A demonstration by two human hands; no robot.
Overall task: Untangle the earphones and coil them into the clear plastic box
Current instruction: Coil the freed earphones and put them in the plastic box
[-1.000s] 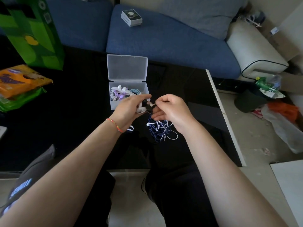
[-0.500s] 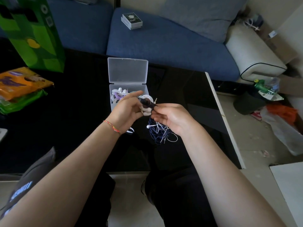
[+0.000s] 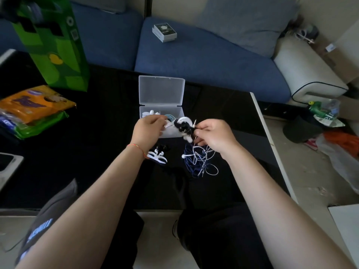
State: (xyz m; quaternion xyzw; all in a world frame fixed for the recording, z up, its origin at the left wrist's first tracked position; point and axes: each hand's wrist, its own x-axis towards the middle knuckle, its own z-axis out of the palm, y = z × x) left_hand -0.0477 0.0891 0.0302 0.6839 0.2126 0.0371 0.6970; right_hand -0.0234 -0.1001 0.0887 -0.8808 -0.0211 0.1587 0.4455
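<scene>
Earphones between both hands' fingers

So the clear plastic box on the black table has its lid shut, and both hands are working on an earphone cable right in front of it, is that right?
Not quite. The head view shows the clear plastic box with its lid open, tipped back toward the sofa, and coiled earphones already inside. The rest holds: the box sits on the black table, and the left hand and right hand work on an earphone cable right in front of it.
</scene>
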